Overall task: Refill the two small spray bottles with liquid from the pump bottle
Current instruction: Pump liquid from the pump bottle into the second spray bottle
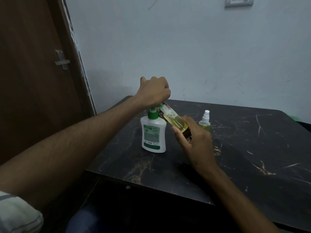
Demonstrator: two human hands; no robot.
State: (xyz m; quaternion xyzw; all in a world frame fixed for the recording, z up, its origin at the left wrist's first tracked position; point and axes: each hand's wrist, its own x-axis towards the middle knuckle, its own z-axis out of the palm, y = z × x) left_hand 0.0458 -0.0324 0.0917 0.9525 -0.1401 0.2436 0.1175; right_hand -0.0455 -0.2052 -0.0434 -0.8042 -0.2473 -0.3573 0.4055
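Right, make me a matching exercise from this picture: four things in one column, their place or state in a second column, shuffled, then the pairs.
Things
1. pump bottle
2. open spray bottle
3. capped spray bottle
4. left hand

Place or state
A. stands alone on the table, white sprayer on
B. tilted, mouth at the green spout, held by the right hand
C. presses down on the pump top
D. upright, white body with a green collar

Pairs: 1-D, 2-B, 3-A, 4-C
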